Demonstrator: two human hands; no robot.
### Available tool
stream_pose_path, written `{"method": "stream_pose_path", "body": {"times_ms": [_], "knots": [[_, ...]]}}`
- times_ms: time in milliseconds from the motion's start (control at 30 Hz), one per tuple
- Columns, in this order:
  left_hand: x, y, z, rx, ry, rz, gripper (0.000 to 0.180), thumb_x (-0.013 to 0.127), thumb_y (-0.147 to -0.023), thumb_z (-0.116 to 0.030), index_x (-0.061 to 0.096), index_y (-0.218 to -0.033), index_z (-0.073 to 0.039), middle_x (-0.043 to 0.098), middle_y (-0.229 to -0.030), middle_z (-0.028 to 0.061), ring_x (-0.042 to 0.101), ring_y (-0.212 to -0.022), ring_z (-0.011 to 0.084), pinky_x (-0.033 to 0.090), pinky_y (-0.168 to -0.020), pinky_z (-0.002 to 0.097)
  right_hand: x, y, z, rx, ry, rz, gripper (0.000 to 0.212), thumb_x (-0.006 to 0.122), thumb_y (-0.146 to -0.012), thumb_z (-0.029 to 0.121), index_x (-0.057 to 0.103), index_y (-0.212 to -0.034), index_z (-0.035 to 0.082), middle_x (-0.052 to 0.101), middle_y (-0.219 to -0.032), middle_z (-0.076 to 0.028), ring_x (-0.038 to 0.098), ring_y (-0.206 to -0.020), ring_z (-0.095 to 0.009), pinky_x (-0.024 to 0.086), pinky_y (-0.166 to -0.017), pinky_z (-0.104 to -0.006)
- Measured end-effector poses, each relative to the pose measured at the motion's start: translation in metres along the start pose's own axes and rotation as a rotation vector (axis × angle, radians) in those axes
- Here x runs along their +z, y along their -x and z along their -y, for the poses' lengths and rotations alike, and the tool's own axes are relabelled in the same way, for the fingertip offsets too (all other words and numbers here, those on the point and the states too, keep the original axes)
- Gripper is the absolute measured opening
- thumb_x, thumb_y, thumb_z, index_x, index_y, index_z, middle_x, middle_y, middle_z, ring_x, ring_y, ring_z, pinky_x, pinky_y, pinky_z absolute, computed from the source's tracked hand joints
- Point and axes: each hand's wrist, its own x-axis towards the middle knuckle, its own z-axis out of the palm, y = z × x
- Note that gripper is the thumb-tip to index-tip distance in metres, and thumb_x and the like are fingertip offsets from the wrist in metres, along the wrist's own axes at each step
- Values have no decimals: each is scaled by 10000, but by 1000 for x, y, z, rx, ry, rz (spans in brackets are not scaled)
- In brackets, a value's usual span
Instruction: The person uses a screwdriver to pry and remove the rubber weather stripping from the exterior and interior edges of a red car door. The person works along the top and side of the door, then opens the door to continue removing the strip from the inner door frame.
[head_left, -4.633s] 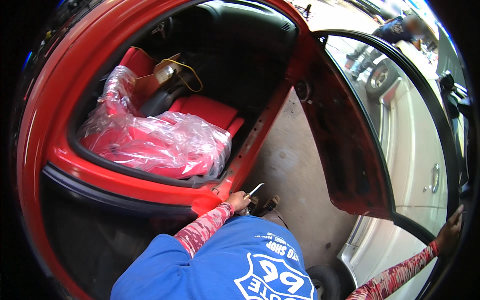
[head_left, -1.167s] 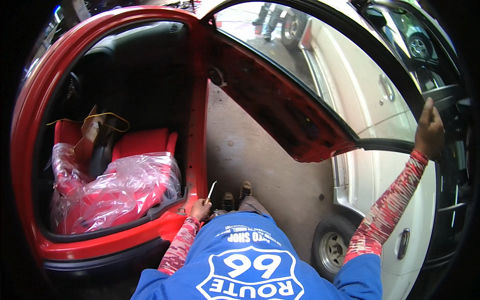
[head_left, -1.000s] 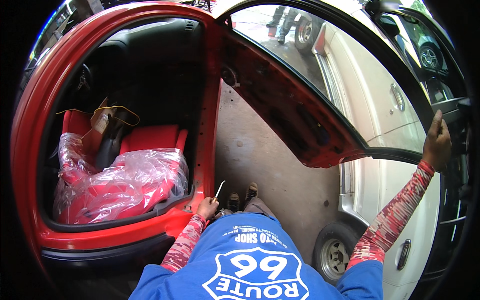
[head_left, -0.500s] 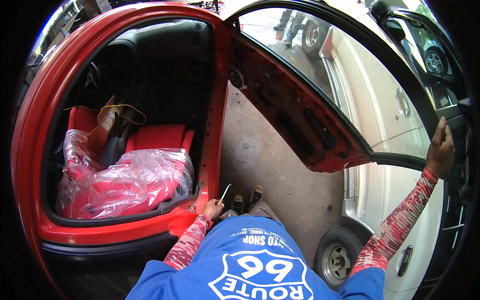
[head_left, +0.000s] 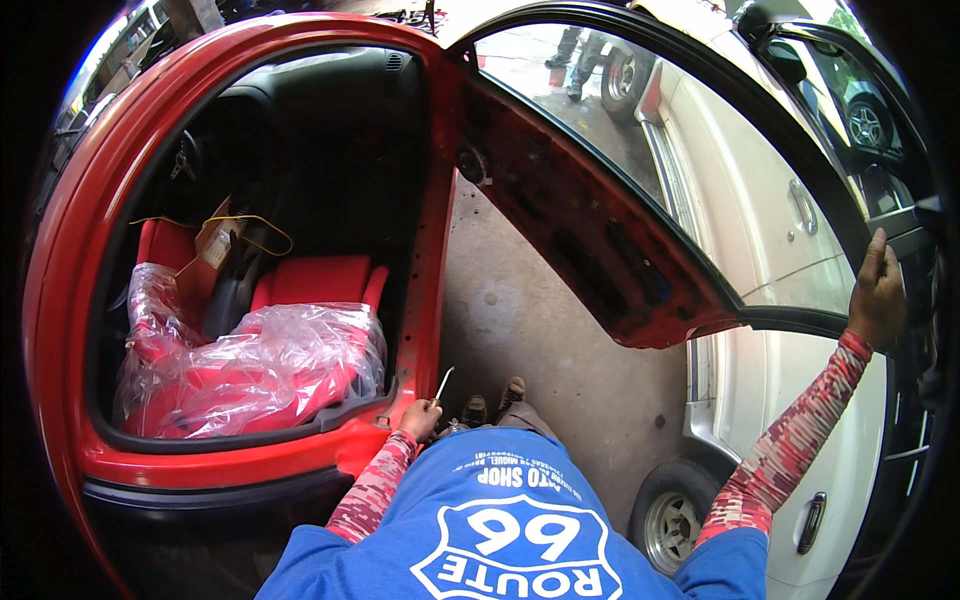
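Observation:
My left hand [head_left: 420, 418] is closed around the handle of a thin tool with a slim, pale metal shaft bent at its tip [head_left: 445, 382]. It is low beside the red door sill [head_left: 360, 440], near the seat side of the opening. Out to the right, my right hand [head_left: 879, 300] grips the rear edge of the window frame of a wide-open red car door [head_left: 690, 308]. The door's inner panel is bare, with dark cut-outs and a round speaker-like part [head_left: 472, 163] near the hinge side.
Inside the red car, red seats [head_left: 310, 280] lie partly under clear plastic [head_left: 270, 365], with cardboard [head_left: 213, 245] and a yellow cord between them. A white vehicle [head_left: 770, 390] stands close behind the door. Another person's legs [head_left: 583, 62] show through the window. Concrete floor [head_left: 540, 300] lies below.
The left hand and its tool have shifted slightly left. The right hand stays on the door frame, and the view has moved a little.

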Motion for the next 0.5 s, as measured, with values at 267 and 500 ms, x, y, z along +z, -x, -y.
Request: {"method": "stream_pose_path", "body": {"times_ms": [267, 500], "knots": [[-3, -3, 1, -58, 123, -29, 266, 610, -963, -289, 659, -966, -28, 642, -724, 47, 633, -546, 159, 515, -485, 325, 10, 0, -15, -98, -47, -97, 655, 401, -999, 722, 791, -1150, 217, 785, -981, -101, 757, -891, -322, 583, -727, -427], [-9, -19, 10, -181, 354, -140, 178, 613, -958, -246, 623, -882, -86, 589, -669, 29, 557, -490, 162, 435, -436, 352, 18, -3, -31, -39, -85, -5, 633, 410, -1015, 684, 730, -1294, 215, 746, -1213, -96, 710, -1107, -346, 556, -910, -410]]}}
